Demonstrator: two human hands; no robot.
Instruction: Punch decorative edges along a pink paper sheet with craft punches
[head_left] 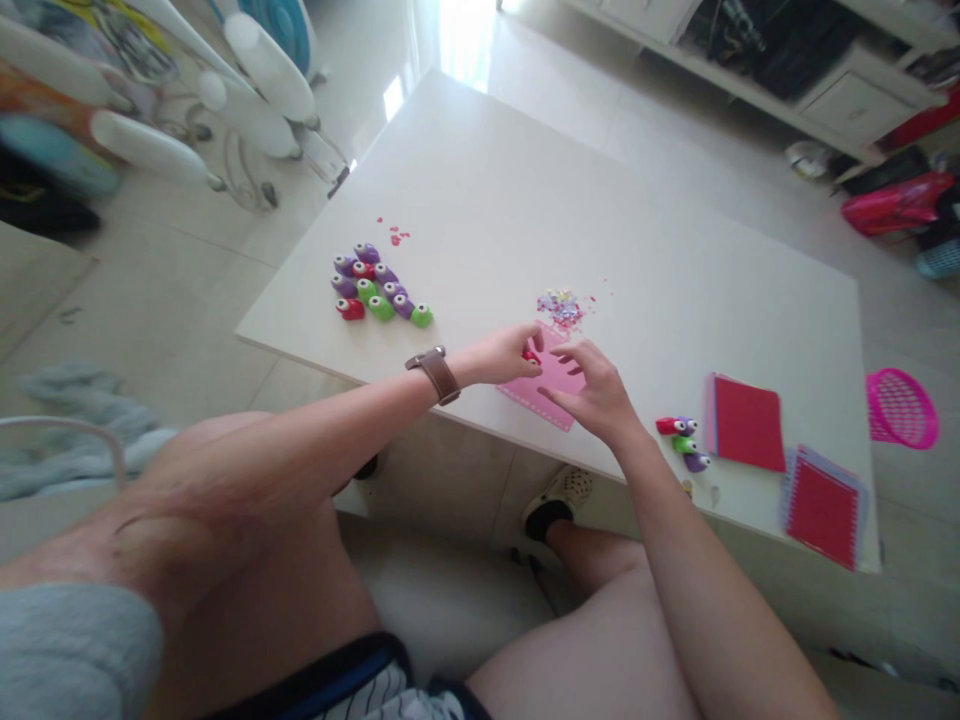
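Table (510,170): white, seen from the head camera, with the person seated close to its near edge, so both forearms reach over it.
Left hand (521,352): wears a brown watch (439,375) at the wrist; thumb and fingers close around a small red figure (531,357) with an eye, over the pink sheet, probably pinched because it is so little.
Right hand (592,385): empty, fingers curved and spread, facing the left one; perhaps poised to steady something. Whether it touches the sheet, I cannot tell.
Pink sheet (534,398): lies under both hands at the near edge, a row of holes along its border.
Confetti (561,310): a loose, many-coloured heap just beyond the sheet, seemingly clear of the fingers.
Figures on the left (381,308): purple, green and red, bunched together, apparently set aside; a few red scraps (396,238) lie beyond them.
Figures on the right (682,443): four, near the right forearm.
Red covers (748,422): two stacks at the right end, perhaps there to leave room for the hands.
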